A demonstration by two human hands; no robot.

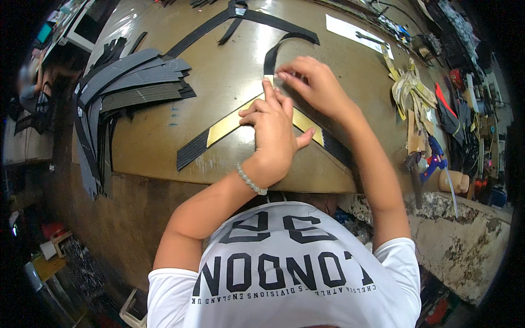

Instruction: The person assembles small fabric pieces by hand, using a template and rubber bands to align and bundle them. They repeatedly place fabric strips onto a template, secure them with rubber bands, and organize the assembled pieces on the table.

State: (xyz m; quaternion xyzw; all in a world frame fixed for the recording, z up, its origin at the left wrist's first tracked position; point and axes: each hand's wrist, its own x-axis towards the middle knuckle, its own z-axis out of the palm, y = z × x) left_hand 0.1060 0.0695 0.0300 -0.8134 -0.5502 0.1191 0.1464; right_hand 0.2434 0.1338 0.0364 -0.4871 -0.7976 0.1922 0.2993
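A Y-shaped piece of black webbing strap lies on the table in front of me, with pale yellow strips along its two lower arms and up to its junction. My left hand rests over the junction, fingers spread, the index fingertip pressing on the strip near the upper arm. That upper arm curves away to the right at its far end. Beside it, my right hand is closed, thumb and forefinger bent together at the strip's end. Whatever sits between those fingertips is too small to make out.
Stacked black and grey straps hang over the table's left edge. Another joined strap lies at the back. A white sheet bears a wrench. Crumpled yellowish strips and a blue glue gun are at the right.
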